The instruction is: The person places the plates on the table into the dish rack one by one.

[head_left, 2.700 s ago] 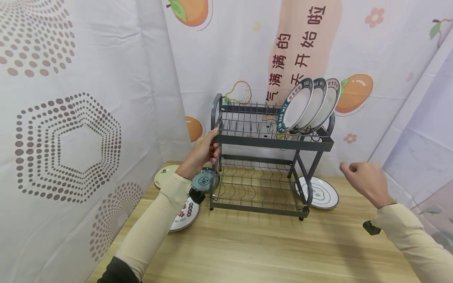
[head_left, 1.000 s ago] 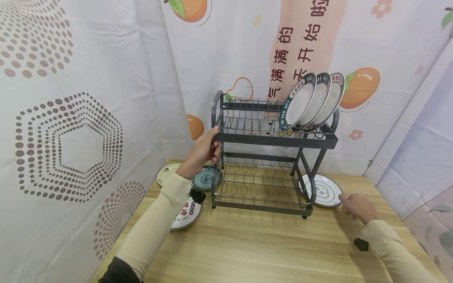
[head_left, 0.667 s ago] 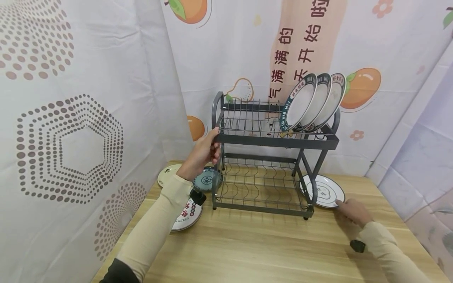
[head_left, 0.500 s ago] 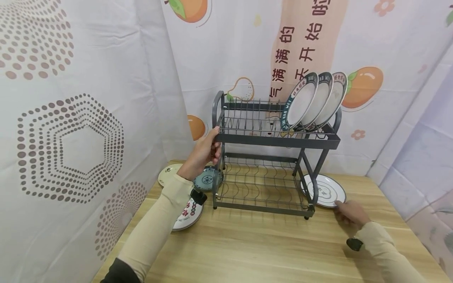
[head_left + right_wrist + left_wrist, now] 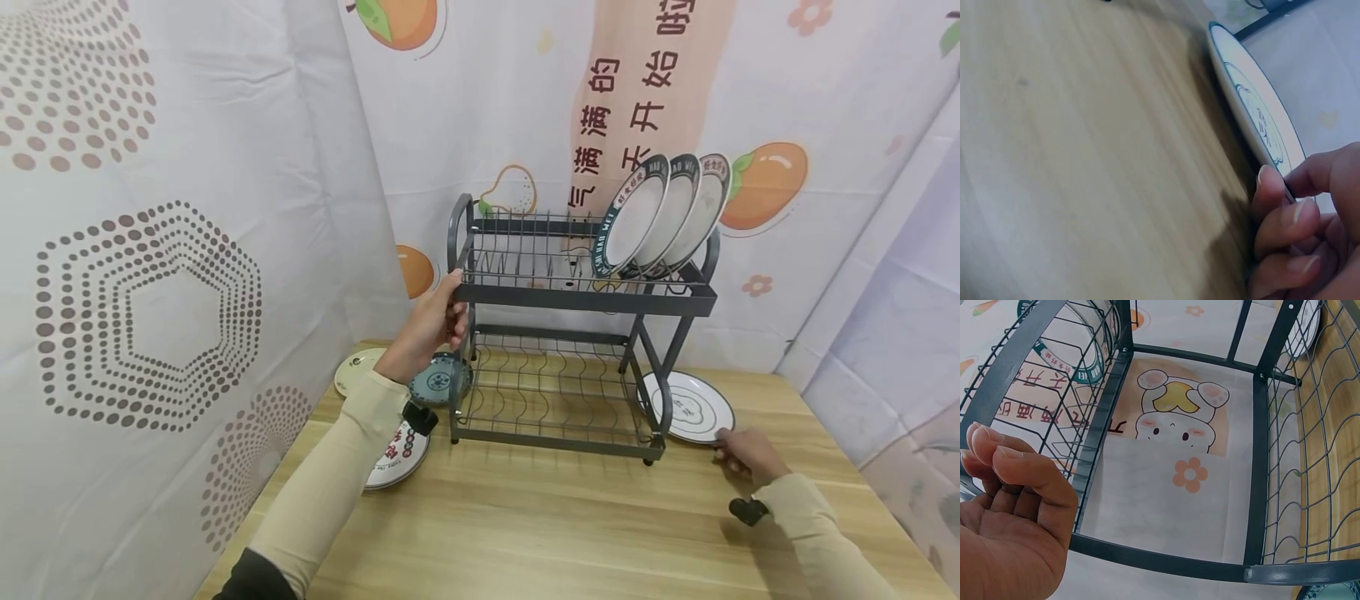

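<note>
My left hand (image 5: 424, 330) grips the upper front left corner of a dark two-tier dish rack (image 5: 585, 297). Its curled fingers (image 5: 1041, 487) show beside the frame in the left wrist view. At the right, my right hand (image 5: 753, 455) pinches the near rim of a white plate (image 5: 693, 408) with a dark rim line. The right wrist view shows the thumb over the rim and the fingertips (image 5: 1270, 187) below it, the plate (image 5: 1257, 106) standing a little off the wood at this edge. The rack's right leg hides part of the plate.
Three green-rimmed plates (image 5: 632, 227) lean upright at the right of the upper tier. Left of the rack lie a blue plate (image 5: 432, 380), a cream plate (image 5: 356, 367) and a white plate with red lettering (image 5: 393, 462). Fabric with printed fruit (image 5: 510, 100) hangs behind.
My right hand has come down from the air at the right and now pinches the white plate's near rim, which has risen slightly. My left hand keeps its grip on the rack.
</note>
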Demonstrator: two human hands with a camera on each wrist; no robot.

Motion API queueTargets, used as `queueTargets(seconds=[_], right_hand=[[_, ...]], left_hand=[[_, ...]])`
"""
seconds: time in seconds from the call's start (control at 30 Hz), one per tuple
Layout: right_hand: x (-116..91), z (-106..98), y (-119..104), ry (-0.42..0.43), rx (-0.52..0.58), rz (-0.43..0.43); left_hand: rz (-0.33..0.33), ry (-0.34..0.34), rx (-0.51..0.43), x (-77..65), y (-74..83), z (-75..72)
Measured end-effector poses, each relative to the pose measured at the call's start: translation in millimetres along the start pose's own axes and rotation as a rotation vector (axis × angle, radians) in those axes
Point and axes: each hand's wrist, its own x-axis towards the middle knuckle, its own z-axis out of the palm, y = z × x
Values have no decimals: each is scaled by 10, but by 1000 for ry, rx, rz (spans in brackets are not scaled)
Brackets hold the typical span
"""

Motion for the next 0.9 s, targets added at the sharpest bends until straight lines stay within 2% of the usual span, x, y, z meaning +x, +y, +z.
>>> queueTargets(seconds=[0.17,0.47,0.7,0.9], right_hand=[[12,4,37,15,76,54],[7,15,-21,17,87,71],[-29,35,-34,38,263,83],[-78,64,-12,71,314,114]], left_hand=[[-7,6,-5,4,-22,-1],[-1,-4,-10,18,-15,-17],[12,-11,-5,13,-8,-36],[12,-18,2,18,-21,-42]])
